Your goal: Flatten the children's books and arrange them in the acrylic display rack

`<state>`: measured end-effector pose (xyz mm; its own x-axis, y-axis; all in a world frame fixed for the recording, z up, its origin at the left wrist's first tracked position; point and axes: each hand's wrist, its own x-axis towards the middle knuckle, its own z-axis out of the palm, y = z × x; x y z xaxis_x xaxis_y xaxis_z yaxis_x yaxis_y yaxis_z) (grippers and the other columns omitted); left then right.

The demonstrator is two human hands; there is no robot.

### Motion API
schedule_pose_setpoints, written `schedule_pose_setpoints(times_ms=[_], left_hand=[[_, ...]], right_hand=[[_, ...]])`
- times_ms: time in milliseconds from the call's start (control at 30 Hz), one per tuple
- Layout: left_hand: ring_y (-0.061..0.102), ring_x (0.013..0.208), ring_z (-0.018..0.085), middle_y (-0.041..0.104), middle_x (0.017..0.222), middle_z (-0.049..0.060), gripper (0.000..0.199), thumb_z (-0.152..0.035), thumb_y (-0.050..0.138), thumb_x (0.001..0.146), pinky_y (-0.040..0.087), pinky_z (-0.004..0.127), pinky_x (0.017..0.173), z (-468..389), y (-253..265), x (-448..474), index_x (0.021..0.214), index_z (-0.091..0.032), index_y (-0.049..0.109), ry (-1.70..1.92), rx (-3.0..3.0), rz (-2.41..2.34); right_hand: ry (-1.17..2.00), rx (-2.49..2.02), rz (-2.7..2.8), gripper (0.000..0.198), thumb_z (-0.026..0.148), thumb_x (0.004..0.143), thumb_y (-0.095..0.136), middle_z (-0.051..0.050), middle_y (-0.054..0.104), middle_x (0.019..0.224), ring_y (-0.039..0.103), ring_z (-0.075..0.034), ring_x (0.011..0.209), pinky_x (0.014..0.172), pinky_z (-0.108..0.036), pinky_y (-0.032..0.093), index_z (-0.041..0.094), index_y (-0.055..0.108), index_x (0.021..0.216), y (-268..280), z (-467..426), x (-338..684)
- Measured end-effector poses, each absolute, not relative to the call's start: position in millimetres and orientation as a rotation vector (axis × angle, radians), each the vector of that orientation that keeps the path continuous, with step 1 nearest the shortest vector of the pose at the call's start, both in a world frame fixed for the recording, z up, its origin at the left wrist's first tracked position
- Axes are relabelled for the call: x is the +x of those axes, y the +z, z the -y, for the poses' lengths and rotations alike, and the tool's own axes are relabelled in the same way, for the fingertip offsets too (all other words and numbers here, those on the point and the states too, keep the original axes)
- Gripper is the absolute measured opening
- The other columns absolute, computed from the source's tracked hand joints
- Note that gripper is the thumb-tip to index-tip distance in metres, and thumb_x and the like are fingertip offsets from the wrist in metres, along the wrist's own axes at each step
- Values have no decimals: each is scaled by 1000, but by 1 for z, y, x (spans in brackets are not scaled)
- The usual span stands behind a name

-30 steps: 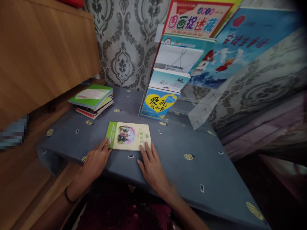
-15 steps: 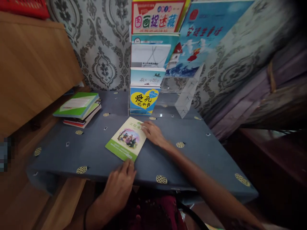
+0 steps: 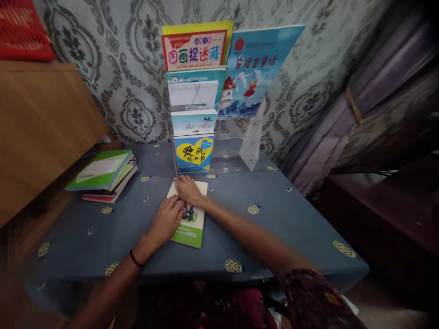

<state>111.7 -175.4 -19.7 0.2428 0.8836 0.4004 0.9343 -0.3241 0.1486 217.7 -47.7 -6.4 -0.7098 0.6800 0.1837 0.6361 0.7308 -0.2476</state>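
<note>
One book [image 3: 188,234] flat on table [image 3: 298,228], just in front of rack [image 3: 251,142]. Long axis runs near-to-far, green end toward person. Left hand [image 3: 167,218] and right hand [image 3: 189,190] lie on it, fingers over cover; can't tell if gripping. Far-left cover hidden, picture [image 3: 190,213] partly covered, green-band lettering unreadable.

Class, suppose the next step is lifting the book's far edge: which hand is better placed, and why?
Right, probably. The right hand lies over the far end of the book, close to that edge; the left hand rests nearer the middle, along the book's left side.
</note>
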Motion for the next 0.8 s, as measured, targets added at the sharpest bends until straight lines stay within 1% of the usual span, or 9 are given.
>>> schedule_pose_setpoints(times_ms=[100,233,400,533,633,800], left_hand=[[55,128,29,62,132,15,28,-22,44,102,47,52,108,174,-33,109,124,-18,60,-670,-2372,1769],[54,131,29,60,136,14,28,-23,42,103,46,53,110,177,-36,111,124,-19,60,-640,-2367,1793],[53,131,29,60,135,14,28,-22,42,103,45,54,110,176,-31,111,125,-18,59,-598,-2383,1800],[56,126,29,61,132,16,29,-22,43,102,47,52,108,167,-29,108,125,-16,59,-581,-2416,1751],[57,124,28,61,131,14,29,-22,44,101,47,50,109,150,-27,108,124,-17,61,-608,-2480,1685],[54,127,26,60,133,14,36,-18,42,100,47,47,111,110,-24,124,132,-17,58,-656,-2609,1565]], right_hand=[[238,-1034,2654,39,27,103,45,-17,60,134,52,-29,121,104,-45,42,11,54,137,-14,46,228],[241,-1046,2607,42,31,103,46,-18,60,134,53,-29,123,107,-47,41,11,52,140,-26,44,252],[301,-1015,2518,42,25,102,45,-19,56,143,50,-27,134,115,-47,37,11,54,140,-40,43,284],[365,-1049,2450,43,25,101,46,-19,53,148,47,-26,140,117,-45,37,11,55,141,-46,42,310],[404,-1106,2376,41,25,100,48,-18,56,147,48,-26,140,116,-47,39,13,58,138,-49,41,326],[420,-1122,2306,39,19,99,44,-15,61,142,54,-26,133,114,-49,42,16,65,132,-49,36,339]])
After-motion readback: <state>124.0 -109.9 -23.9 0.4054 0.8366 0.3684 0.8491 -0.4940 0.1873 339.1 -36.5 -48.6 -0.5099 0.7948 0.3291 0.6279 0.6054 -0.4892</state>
